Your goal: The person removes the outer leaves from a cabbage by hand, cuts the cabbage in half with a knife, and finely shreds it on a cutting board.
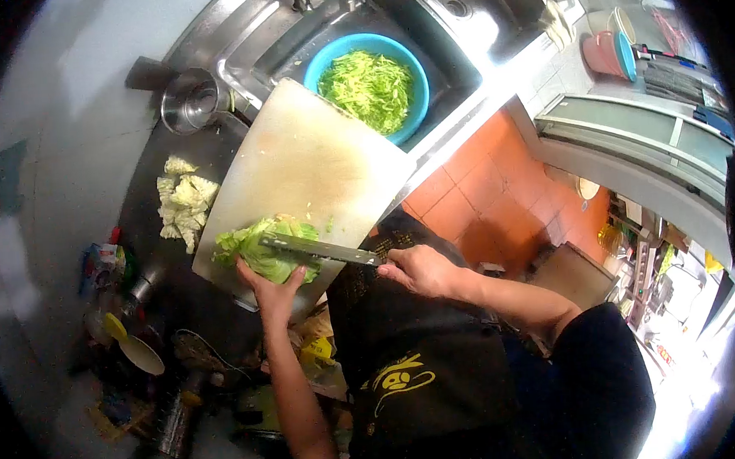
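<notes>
My right hand [424, 270] is closed round the handle of a kitchen knife [335, 252], its blade lying across a piece of green cabbage [252, 250]. With fingers and thumb on the near side of the cabbage, my left hand [273, 291] holds it against the cutting board [306, 162]. Small green scraps dot the board close to the blade. Beyond the board, a blue basin [423, 81] in the sink contains a heap of shredded cabbage [367, 86]. The knife's edge against the leaves is partly hidden.
Torn cabbage leaves [185, 202] lie on the dark counter left of the board. A metal pot [188, 103] stands behind them by the sink [278, 39]. Bottles and kitchenware crowd the lower left. Orange floor tiles [485, 173] show at the right.
</notes>
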`<state>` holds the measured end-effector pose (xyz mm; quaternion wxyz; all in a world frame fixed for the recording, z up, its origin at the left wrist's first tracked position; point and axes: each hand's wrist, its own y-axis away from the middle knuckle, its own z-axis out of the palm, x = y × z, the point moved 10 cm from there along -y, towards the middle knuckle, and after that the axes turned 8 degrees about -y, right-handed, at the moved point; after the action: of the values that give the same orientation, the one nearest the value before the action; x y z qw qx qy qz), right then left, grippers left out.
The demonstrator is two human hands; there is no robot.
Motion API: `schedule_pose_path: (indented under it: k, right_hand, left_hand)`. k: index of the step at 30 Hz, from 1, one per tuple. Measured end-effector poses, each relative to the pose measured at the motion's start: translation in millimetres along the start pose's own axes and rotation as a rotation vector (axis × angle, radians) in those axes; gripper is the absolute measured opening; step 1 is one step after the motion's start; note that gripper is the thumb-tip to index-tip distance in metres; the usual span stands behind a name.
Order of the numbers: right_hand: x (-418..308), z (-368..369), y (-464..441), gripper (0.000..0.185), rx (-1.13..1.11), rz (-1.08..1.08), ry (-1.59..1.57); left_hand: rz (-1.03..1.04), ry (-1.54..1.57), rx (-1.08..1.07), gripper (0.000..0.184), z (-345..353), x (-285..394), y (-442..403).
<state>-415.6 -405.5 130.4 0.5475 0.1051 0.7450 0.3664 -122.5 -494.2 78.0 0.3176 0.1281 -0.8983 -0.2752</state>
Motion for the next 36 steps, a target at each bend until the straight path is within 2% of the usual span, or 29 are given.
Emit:
schedule_pose_path:
  k: [2, 6, 11, 14, 20, 22, 26, 29, 32, 34, 35, 36]
  right_hand:
    - [-1.3, 0.8, -3.3, 0.05, -0.011, 0.015, -0.007]
    - [-9.8, 1.1, -9.5, 0.053, 0.015, -0.013, 0.026]
    - [-16.3, 2.0, -20.2, 0.057, -0.02, -0.024, 0.004]
    - [-16.7, 4.2, -34.8, 0.059, -0.032, 0.008, 0.013]
    - [-11.5, 12.8, -54.2, 0.065, -0.058, 0.006, -0.027]
    - [-21.9, 9.2, -69.0, 0.067, -0.094, 0.038, -0.032]
    - [7.8, 46.5, -119.3, 0.076, -0.149, 0.012, 0.022]
    - [20.5, 61.5, -138.7, 0.074, -0.166, 0.02, -0.031]
    - [22.9, 60.8, -143.7, 0.07, -0.108, -0.02, -0.083]
    - [22.4, 51.4, -143.7, 0.07, -0.063, -0.004, -0.084]
    - [33.6, 55.5, -152.2, 0.067, -0.013, -0.098, -0.14]
    - [31.6, 54.3, -148.6, 0.067, -0.044, -0.051, -0.14]
  left_hand:
    - [0.018, -0.054, 0.019, 0.125, -5.1, 18.7, 5.8]
    - [0.054, -0.051, 0.017, 0.126, 2.4, -6.6, -1.7]
    - [0.052, 0.07, -0.024, 0.13, 7.8, -4.5, -3.9]
    - [0.09, -0.03, 0.021, 0.131, 9.8, 6.2, -1.2]
    - [0.043, -0.001, 0.003, 0.127, 5.8, 17.9, -5.4]
    - [0.057, -0.015, 0.015, 0.127, 9.6, 17.0, -6.7]
    - [0.05, 0.078, -0.043, 0.131, 8.9, 20.6, -7.4]
    - [0.137, 0.022, 0.011, 0.13, 5.1, 10.3, -6.8]
    - [0.012, 0.234, -0.08, 0.131, -2.3, -11.9, 12.1]
    - [0.085, 0.237, -0.101, 0.129, -11.8, -47.3, 25.0]
    - [0.123, 0.238, -0.104, 0.128, -13.4, -65.8, 28.6]
    - [0.058, 0.34, -0.158, 0.127, -11.4, -76.1, 35.2]
